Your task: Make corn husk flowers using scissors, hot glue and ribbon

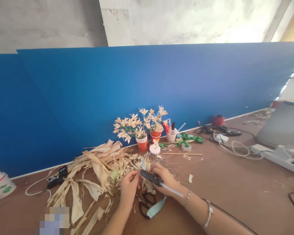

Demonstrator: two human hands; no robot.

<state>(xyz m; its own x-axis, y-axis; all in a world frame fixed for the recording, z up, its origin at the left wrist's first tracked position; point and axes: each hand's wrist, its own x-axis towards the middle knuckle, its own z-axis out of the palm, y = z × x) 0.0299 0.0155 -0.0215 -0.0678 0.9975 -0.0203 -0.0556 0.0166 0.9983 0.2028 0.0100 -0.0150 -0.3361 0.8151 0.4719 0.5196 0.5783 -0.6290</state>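
Observation:
A black hot glue gun [150,177] is in the grip of my right hand [164,178], a translucent glue stick [172,190] poking out of its back end. The gun's front end points at the fingertips of my left hand [129,187]. Those fingers are pinched together; whatever is between them is too small to make out. Below the gun, black-handled scissors [149,198] lie on the table beside a light blue strip [157,208]. Dried corn husks [98,163] and small cut pieces are heaped around and beyond my left hand.
Husk flowers [139,122] stand in red paper cups [142,143] near the blue partition [161,78]. Close by are a pen cup [171,135], a tape roll [186,147] and a thin stick [182,154]. White cables [245,153] and a power strip [280,160] lie right, a white tub [1,186] left.

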